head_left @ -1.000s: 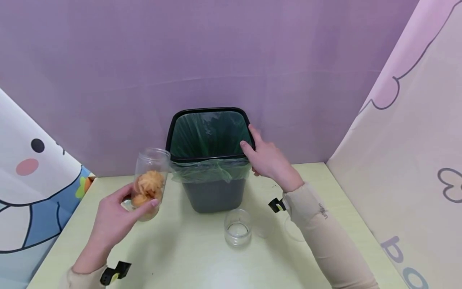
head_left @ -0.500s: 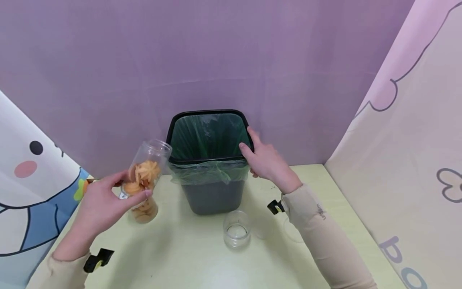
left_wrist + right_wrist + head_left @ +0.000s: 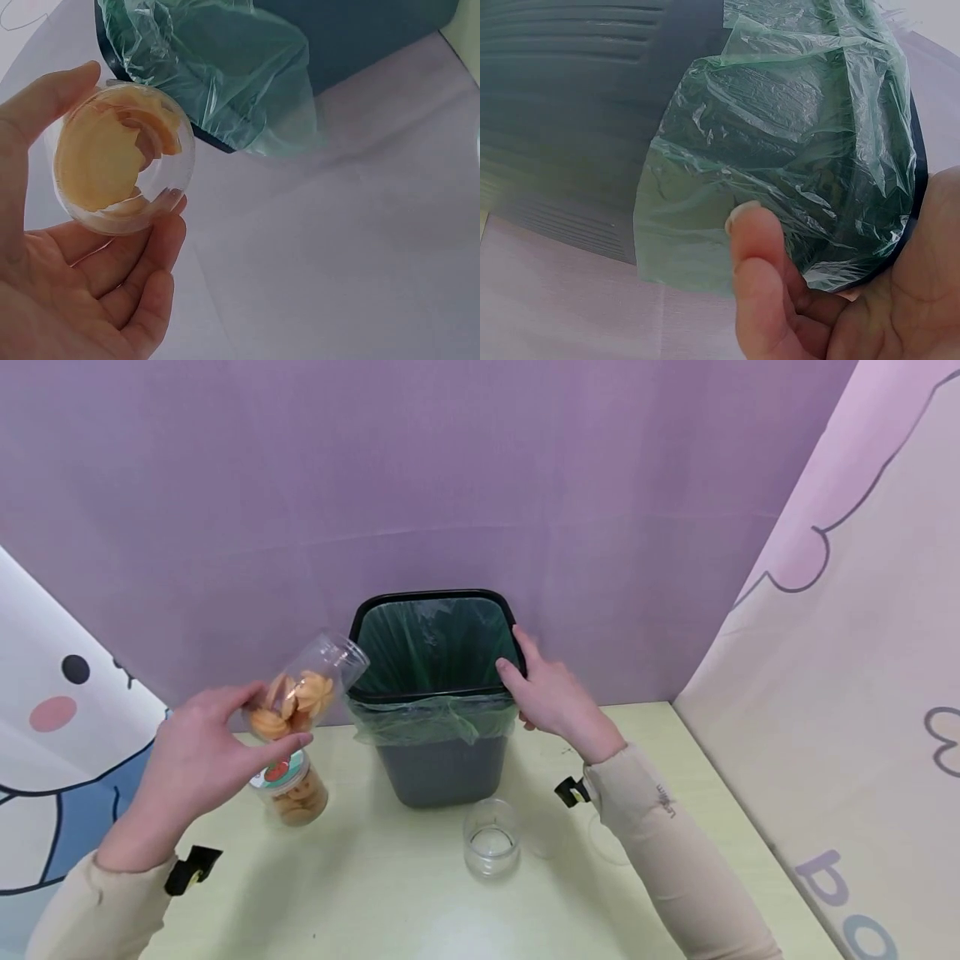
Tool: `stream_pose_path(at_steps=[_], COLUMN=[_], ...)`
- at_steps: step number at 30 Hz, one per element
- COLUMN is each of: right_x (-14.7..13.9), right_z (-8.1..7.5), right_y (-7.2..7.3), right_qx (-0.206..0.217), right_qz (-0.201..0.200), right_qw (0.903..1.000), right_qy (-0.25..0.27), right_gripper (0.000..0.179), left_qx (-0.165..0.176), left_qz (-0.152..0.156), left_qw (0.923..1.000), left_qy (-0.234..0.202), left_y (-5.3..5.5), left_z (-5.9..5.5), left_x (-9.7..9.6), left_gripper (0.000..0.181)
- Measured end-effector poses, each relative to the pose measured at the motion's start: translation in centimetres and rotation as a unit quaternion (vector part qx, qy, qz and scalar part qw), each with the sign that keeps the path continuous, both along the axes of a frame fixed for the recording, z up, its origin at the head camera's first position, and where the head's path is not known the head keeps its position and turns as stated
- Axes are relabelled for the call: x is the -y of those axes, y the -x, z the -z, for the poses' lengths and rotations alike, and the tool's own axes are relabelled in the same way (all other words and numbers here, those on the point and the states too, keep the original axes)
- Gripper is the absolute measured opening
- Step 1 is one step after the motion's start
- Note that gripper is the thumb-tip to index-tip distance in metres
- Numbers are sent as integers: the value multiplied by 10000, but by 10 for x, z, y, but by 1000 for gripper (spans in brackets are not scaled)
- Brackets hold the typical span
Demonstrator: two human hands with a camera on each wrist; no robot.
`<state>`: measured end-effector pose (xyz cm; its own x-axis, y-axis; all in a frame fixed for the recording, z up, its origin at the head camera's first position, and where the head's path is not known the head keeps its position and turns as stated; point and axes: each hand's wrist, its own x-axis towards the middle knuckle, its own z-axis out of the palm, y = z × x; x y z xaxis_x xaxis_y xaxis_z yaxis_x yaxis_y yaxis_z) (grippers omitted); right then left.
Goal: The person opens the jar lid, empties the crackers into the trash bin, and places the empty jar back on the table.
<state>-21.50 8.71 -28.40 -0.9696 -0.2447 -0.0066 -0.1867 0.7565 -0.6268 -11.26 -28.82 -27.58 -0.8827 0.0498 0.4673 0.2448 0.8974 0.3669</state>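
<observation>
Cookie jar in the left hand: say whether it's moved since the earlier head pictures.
Yes: against the table, the cookie jar has shifted up the view and tipped toward the trash bin.

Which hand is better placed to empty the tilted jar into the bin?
The left hand, probably: it holds the jar with the cookies, its mouth towards the bin. The right hand grips the bin's right edge.

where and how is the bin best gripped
The bin is probably best pinched at its rim, coming from the right, as the right hand does: the rim is thin and the tilted jar, in the left hand, crowds its left side.
</observation>
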Motion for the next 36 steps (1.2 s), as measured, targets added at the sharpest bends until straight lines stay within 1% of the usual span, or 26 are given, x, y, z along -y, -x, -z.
stream_pose_path(at_steps=[6,11,14,21,26,28,32,36], right_x=[1,1,1,2,2,2,2,3], right_z=[1,2,3,4,5,5,5,5], right_y=[0,1,1,3,3,3,3,3], right_qx=[31,-29,-72,-75,-70,-71,-62,-52], right_qz=[42,42,34,43,43,42,49,69], right_qw=[10000,10000,9999,9999,9999,9999,9999,9999], right_qy=[72,85,87,96,106,103,111,133], right_gripper=[70,70,70,70,71,71,71,70], left_qx=[-262,-579,-755,-1048,-1184,-1319,-1590,-1671], left_qz=[15,106,164,256,231,273,329,335], left_qw=[9986,9953,9929,9879,9821,9788,9726,9695], left_qy=[464,774,902,1112,1448,1542,1662,1761], left_y=[4,8,10,14,18,20,23,24], left_z=[-8,-17,-21,-29,-35,-37,-39,-41], left_x=[2,3,2,-1,-4,-5,-5,-7], left_gripper=[67,64,63,68,71,70,70,72])
